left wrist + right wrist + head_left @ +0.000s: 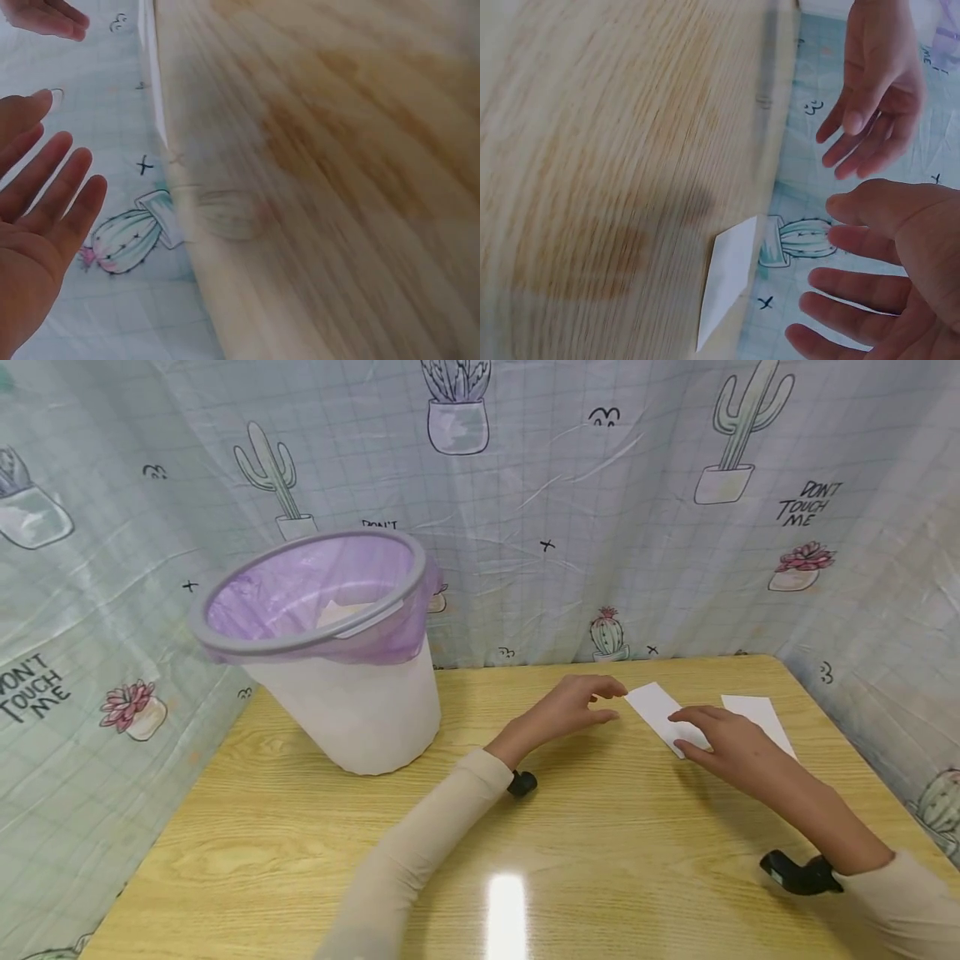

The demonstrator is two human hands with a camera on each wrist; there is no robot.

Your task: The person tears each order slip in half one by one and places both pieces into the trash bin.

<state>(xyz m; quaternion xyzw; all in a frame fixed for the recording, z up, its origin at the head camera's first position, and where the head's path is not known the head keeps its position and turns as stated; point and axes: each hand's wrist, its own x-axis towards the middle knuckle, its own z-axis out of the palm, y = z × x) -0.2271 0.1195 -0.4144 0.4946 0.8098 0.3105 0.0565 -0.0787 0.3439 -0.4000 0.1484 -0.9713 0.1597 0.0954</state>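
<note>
Two white strips of paper lie on the wooden table; the nearer strip (654,703) is slanted and the other strip (761,718) is to its right. My left hand (566,714) hovers with its fingertips right by the far left end of the nearer strip. Above that strip's near end is my right hand (731,747), which covers part of it in the head view. The right wrist view shows the fingers of my right hand (900,285) loosely spread and holding nothing. In the left wrist view, my left hand (45,225) has relaxed, unfilled fingers.
On the table's left stands a white bin (360,710) with a grey rim and a purple liner (300,577); something pale lies inside. A cactus-printed curtain (525,477) hangs behind and beside the wooden table (600,843).
</note>
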